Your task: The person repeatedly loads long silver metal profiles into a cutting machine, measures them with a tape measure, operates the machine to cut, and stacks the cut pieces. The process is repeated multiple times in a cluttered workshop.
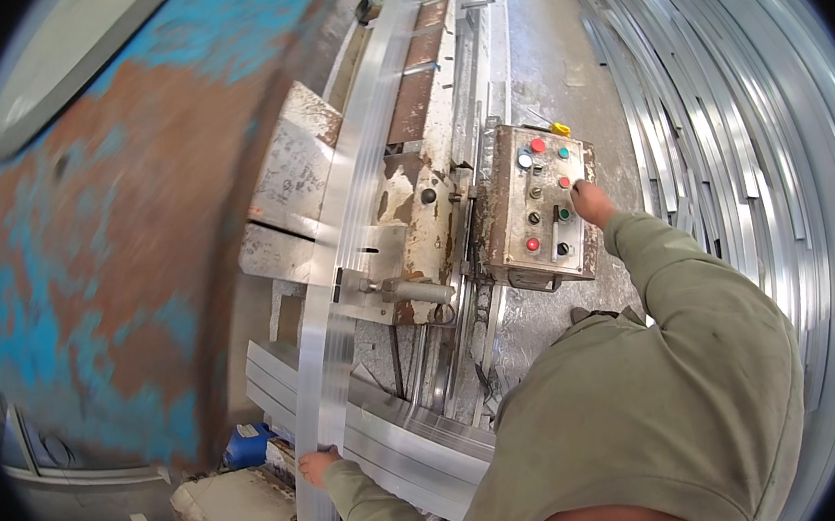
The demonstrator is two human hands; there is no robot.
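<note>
"At lower left, any container?"
"Blue jug [246,446]; contents not visible."
"Hands?"
"Left hand [319,465]: fingers curled over the profile [324,390], touching; whether pinching, cannot tell. Right hand [593,201]: fingers bunched at right edge of control box [545,203], just beside a red button [564,183]; contact unclear."
"Profile position?"
"Lengthwise along the machine [425,230], left of the control box."
"Obstructions?"
"Rusty blue panel [117,269] hides much at left. Stacked lengths [771,176] at right."

"Where does this view look from?"
"The wearer's head, facing steeply down and forward."
"How near?"
"Close above the torso [633,410]; the control box [549,201] sits farther off, near mid-picture."
</note>
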